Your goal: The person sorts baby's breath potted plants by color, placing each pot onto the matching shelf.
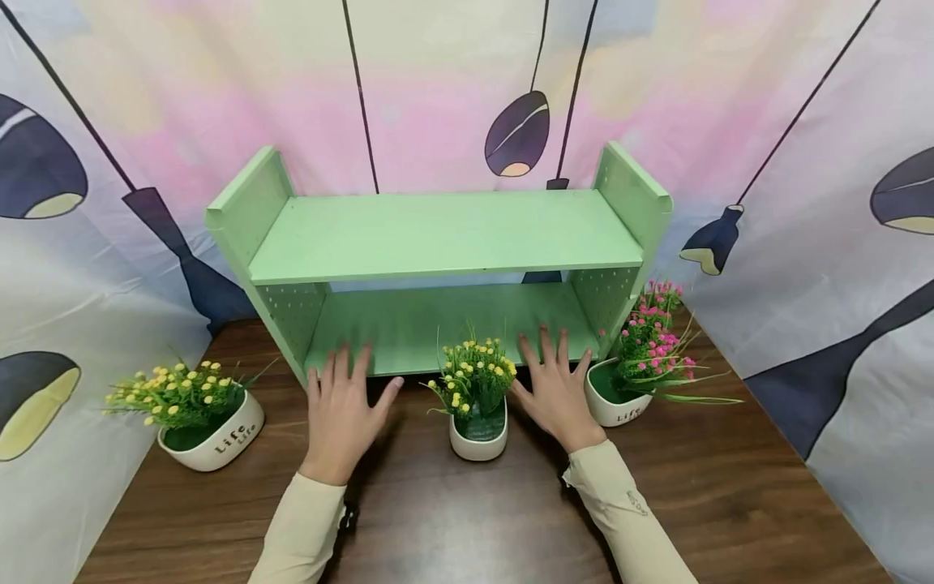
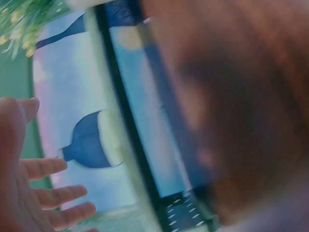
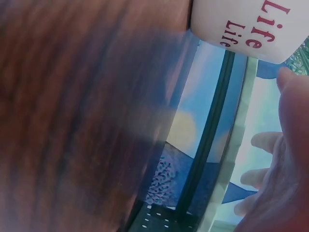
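A light green two-tier shelf (image 1: 445,235) stands at the back of the table. In front of its lower board, my left hand (image 1: 343,418) is spread palm down, its fingertips near the front edge. My right hand (image 1: 554,393) is spread likewise on the other side. Between the hands stands a white pot of yellow artificial flowers (image 1: 477,438), closer to the right thumb. The left wrist view shows the left fingers (image 2: 58,197) extended and holding nothing. A white pot lettered "Life" (image 3: 246,24) appears above the right hand (image 3: 277,159) in the right wrist view. Whether either hand touches the shelf, I cannot tell.
To the left is another white pot of yellow flowers (image 1: 212,438), tilted in view. A white pot with pink flowers (image 1: 619,405) stands right of the right hand, beside the shelf's side panel. Brown wood tabletop (image 1: 467,527) lies beneath; a lamp-patterned curtain (image 1: 438,97) hangs behind.
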Available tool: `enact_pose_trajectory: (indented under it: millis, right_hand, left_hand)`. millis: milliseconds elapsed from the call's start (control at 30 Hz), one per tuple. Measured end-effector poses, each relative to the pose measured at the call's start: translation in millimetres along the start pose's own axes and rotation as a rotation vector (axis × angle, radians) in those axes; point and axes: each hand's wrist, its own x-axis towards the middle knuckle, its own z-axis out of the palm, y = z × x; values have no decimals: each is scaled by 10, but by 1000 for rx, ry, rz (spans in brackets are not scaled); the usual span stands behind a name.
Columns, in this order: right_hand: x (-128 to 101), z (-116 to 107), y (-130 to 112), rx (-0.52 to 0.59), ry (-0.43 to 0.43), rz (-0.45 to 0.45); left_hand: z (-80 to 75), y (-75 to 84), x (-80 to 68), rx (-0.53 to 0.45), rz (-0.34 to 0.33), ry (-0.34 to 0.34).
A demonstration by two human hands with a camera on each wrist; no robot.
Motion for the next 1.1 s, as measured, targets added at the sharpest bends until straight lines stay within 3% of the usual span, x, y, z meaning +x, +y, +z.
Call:
enact_pose_trajectory:
  millis: [267,467,533,667,800,867,967,1100]
  right_hand:
    - [-25,-27,38,10,-28,15]
    - [-66,-28,45,29,-30,16]
    - [-84,-18,40,36,-20,12]
    - [-143,-9,3,71,-2,-2]
    - [-217,-11,-53,121,-16,-15]
    - [-252,-16,-74,134,-16,-16]
    - [-305,-25,-94,142,-6,-16]
    - [-382,-22,-106,163,5,-12]
  left_hand:
    - [-571,39,187,-198,-34,181]
    - [-1020,60,429,-389,-17,404]
    - [-1152,51,520,-438,-42,463]
    - [-1415,5,685,-472,-167,490]
    - [-1617,-70,854,-453,-332,395]
    - [-1670,-108,934,-451,-376,327]
    - [-1691,-164,1026,-460,-388,274]
    - [-1676,-235,1100,-434,-366,309]
